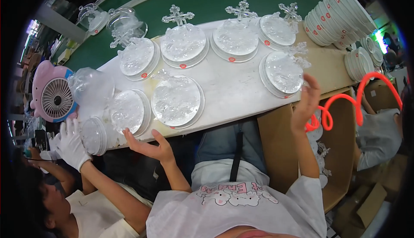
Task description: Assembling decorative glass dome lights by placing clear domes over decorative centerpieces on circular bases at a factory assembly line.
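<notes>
My left hand (151, 148) is held over the front edge of the table, thumb and fingers apart, with nothing in it. Closest to it are a round white base with a clear ornament (128, 112) and a larger round base with clear pieces (177, 101). My right hand (307, 102) is raised at the right, its fingers stretched out beside another round base (283, 74) that carries a clear cross. Whether the fingertips touch that base I cannot tell. Behind stand several similar bases, among them one with an upright clear cross (177, 15).
A co-worker's white-gloved hand (72, 145) is by a round piece (93, 135) at the left. Near it stands a pink fan (56, 93). At the right are stacked white bases (338, 18), a coiled red air hose (359, 104) and a cardboard box (280, 141) holding clear parts.
</notes>
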Motion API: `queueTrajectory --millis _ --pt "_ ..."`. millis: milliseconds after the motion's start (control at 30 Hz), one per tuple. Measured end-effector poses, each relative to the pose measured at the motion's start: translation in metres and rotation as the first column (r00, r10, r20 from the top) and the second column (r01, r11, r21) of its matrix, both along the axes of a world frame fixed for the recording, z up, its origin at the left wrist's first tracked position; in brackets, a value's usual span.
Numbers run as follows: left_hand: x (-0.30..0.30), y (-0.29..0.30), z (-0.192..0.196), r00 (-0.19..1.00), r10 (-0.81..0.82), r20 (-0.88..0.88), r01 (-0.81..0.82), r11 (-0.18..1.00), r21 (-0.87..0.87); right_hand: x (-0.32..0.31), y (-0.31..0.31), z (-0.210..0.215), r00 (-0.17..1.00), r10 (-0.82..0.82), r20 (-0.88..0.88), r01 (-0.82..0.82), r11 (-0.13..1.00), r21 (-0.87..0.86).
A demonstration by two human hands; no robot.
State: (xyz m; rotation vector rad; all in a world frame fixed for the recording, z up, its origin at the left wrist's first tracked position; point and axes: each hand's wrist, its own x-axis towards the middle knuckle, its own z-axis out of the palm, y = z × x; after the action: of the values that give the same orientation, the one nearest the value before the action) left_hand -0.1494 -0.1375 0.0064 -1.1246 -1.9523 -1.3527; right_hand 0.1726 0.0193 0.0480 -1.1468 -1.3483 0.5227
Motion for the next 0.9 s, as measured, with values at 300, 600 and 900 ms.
queueTrajectory --millis 300,600,900 --pt "0.031 0.030 0.017 0.955 -0.291 0.054 0.283 0.951 0.123 0.087 0.053 -0.046 0.991 -0.005 -0.135 -0.048 0.921 -0.387" --pt "0.021 0.032 0.041 0.971 -0.238 -0.031 0.238 0.971 -0.001 0.077 0.031 -0.060 0.981 0.195 -0.013 -0.187 0.917 -0.353" --pt "-0.037 0.087 0.184 0.973 -0.214 -0.083 0.217 0.976 0.030 0.022 -0.010 -0.035 0.969 0.234 0.080 -0.182 0.893 -0.411"
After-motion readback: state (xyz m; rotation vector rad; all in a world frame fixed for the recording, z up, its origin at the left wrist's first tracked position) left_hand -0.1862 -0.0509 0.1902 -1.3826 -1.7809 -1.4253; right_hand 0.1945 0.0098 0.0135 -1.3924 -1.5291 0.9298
